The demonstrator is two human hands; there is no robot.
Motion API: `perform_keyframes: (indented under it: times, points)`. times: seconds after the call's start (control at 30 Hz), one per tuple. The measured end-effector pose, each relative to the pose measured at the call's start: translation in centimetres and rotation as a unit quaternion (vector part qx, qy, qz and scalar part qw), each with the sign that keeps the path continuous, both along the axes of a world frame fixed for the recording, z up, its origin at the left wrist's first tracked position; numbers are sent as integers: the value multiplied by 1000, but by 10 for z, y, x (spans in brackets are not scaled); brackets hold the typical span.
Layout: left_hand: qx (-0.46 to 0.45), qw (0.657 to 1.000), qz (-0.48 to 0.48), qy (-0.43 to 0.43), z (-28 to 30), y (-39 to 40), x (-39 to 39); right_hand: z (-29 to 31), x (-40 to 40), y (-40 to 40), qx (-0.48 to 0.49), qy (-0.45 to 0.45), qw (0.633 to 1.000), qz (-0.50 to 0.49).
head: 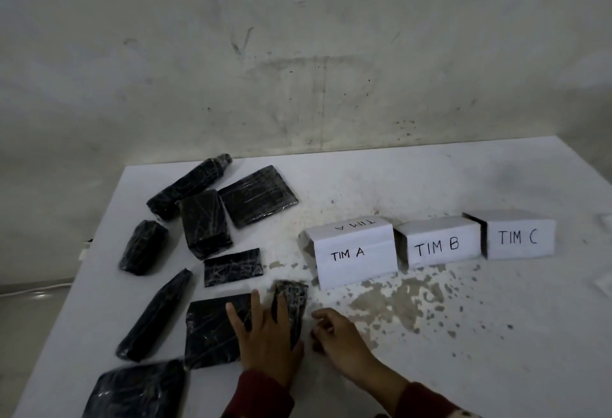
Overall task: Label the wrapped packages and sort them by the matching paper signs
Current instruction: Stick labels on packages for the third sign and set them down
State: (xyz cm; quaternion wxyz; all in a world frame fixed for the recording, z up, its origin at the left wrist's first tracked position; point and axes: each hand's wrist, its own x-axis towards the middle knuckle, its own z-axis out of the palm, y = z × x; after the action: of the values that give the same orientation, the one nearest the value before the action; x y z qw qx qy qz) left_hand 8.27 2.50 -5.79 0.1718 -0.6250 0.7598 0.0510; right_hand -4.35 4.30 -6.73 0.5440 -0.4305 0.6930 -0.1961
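Several black wrapped packages lie on the left half of the white table (430, 186). My left hand (265, 341) rests flat with spread fingers on a small black package (294, 298) and touches a flat square package (208, 331) beside it. My right hand (337, 338) sits just right of the small package, fingers curled against the tabletop; whether it pinches anything is unclear. Three folded paper signs stand in a row to the right: TIM A (354, 252), TIM B (437, 245), TIM C (520, 237).
More packages: a long one (188, 186), a flat one (258, 195), a block (205, 222), a lump (144, 247), a small flat one (231, 267), a long one (155, 315), and one at the near edge (139, 391). A stained wall stands behind.
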Motion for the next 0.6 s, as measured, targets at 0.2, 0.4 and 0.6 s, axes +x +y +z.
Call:
perform_keyframes:
  times: [0.2, 0.4, 0.6]
  points:
    - [-57, 990, 43, 121, -2, 8, -2, 6, 5, 0, 30, -83, 994, -67]
    - [-33, 927, 118, 354, 12, 12, -9, 16, 0, 7, 25, -199, 970, -136]
    - [-64, 840, 171, 512, 25, 11, -36, 34, -26, 7, -52, -225, 961, -151]
